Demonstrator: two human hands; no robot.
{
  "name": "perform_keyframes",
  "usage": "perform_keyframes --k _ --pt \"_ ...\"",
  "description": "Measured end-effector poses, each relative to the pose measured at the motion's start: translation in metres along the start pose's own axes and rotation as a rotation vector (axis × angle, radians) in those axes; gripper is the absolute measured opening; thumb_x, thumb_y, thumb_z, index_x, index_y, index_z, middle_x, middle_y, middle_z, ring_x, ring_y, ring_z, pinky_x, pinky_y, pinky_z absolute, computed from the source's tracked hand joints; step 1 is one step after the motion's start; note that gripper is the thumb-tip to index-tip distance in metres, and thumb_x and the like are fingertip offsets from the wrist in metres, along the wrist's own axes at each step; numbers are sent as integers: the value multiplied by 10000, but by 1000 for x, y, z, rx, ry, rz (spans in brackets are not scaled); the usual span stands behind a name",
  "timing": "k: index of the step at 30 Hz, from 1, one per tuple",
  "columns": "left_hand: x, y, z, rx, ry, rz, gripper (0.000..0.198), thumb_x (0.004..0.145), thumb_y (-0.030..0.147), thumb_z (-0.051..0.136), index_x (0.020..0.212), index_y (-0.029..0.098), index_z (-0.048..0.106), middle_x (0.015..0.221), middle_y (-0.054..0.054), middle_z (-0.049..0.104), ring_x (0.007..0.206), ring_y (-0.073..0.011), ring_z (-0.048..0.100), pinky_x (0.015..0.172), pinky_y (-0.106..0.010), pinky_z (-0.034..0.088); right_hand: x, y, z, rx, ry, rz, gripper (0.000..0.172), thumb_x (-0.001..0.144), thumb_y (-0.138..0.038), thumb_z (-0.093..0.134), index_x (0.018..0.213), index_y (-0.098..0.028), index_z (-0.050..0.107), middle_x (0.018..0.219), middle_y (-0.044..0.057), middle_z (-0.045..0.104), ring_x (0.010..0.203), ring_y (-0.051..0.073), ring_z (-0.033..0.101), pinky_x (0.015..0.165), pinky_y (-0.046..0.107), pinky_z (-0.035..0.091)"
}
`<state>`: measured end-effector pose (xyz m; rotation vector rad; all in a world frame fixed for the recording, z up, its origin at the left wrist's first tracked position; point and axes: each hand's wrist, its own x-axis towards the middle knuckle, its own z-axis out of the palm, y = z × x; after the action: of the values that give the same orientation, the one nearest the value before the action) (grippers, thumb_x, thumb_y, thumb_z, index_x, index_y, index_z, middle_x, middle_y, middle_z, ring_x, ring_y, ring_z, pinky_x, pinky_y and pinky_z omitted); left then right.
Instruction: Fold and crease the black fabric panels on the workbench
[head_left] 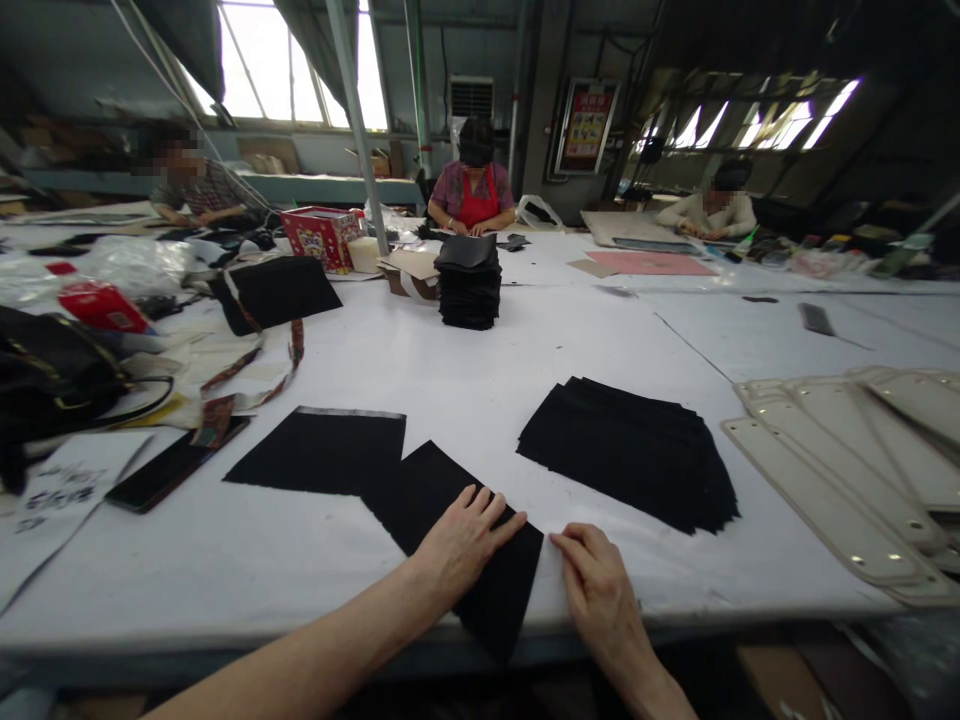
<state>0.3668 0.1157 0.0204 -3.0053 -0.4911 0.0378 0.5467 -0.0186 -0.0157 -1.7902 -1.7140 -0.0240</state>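
Observation:
A black fabric piece (499,590) lies at the table's front edge, its lower corner hanging over. My left hand (469,535) rests on it with fingers stretched out, pressing it against the tabletop. Just off the piece's right corner is my right hand (596,570), thumb and forefinger pinched together; whether anything is between them is too small to tell. Another black piece (322,450), with a grey strip along its far edge, lies to the left and meets the first one. Beyond my right hand, a fanned stack of black pieces (630,450) lies on the table.
Beige panels with metal eyelets (832,490) overlap at the right. A phone (176,465), a paper with handwriting (64,500) and a black bag (52,370) are at the left. A tall black stack (469,285) stands mid-table. Several people sit across the white table (375,350).

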Motion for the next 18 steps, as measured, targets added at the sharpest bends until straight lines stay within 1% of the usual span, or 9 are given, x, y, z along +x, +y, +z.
perform_keyframes --k 2,4,5,7,9,14,16,18 --pt "0 1 1 -2 3 -8 589 905 219 514 1455 271 311 1276 -108 503 1170 -275 471 1022 -433 348 4 -4 1 -6 -2 36 439 889 -39 365 1259 -196 542 1066 87 552 980 207 520 813 339 441" --pt "0 1 1 -10 11 -10 586 909 226 508 1458 266 307 1286 -110 501 1194 -278 459 1026 -433 345 7 -10 3 -104 -57 8 525 867 -31 376 1347 -217 482 1102 91 560 985 222 518 803 355 437" --pt "-1 0 1 -19 16 -4 580 913 230 503 1458 261 307 1293 -110 500 1207 -277 452 1030 -432 342 8 -14 4 -168 -89 -17 544 857 -33 392 1360 -222 474 1123 94 565 986 233 517 800 367 432" --pt "-2 -3 -1 -46 24 12 561 920 232 490 1453 255 317 1303 -103 502 1217 -267 449 1043 -432 332 7 -20 7 -275 -128 -61 534 844 -49 430 1348 -210 493 1163 103 570 987 249 513 806 388 423" --pt "-4 -10 -4 -76 31 14 536 922 215 474 1439 252 339 1314 -88 506 1215 -251 456 1061 -437 315 7 -23 8 -327 -133 -82 519 833 -64 459 1336 -186 506 1184 112 572 987 257 510 814 399 420" --pt "-11 -34 -7 -107 14 -68 539 862 119 476 1389 219 416 1336 -76 519 1220 -250 465 1065 -450 307 7 -23 7 -348 -107 -106 546 802 -26 431 1320 -176 517 1176 121 579 962 258 510 797 407 420" --pt "-11 -40 -7 -109 6 -94 567 829 97 498 1377 226 431 1341 -72 522 1222 -256 469 1059 -458 311 7 -22 8 -341 -96 -107 569 784 -11 428 1322 -173 513 1166 121 584 956 259 512 799 412 418" --pt "-10 -41 -7 -116 20 -119 553 832 90 498 1361 245 448 1329 -68 534 1216 -255 478 1049 -458 321 7 -21 9 -328 -88 -104 581 770 -11 446 1321 -179 514 1155 116 591 956 261 515 803 409 415"
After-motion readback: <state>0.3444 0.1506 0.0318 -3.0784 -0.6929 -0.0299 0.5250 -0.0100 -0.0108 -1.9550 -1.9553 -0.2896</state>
